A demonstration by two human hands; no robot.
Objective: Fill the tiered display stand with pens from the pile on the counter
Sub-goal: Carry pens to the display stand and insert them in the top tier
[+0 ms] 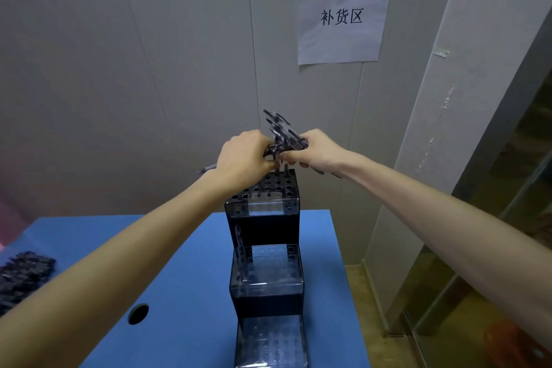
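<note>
Up above the top tier, the right hand (316, 148) grips a loose bundle of dark, clear-barrelled pens (282, 136), its fingers curled round them, while the left hand (243, 155) pinches at the lower end of the same bundle, with one grey pen (206, 169) sticking out behind its wrist. Both grips are closed on pens, held just over the back rows of the tall, smoky-clear plastic tiered display stand (265, 248). By my reading, the step in hand is feeding single pens from the bundle into the top tier's holes; two upright pens (282, 172) already stand in the rear row beneath the hands, and most other holes there look vacant. The next move calls for drawing one pen free, turning it upright and lining it up with an open hole. The middle tier holds perhaps one pen at its left edge; the lowest tier's contents are hard to tell. The remaining pile of dark pens (22, 278) lies at the left edge of the blue tabletop (185, 263), well apart from the stand.
</note>
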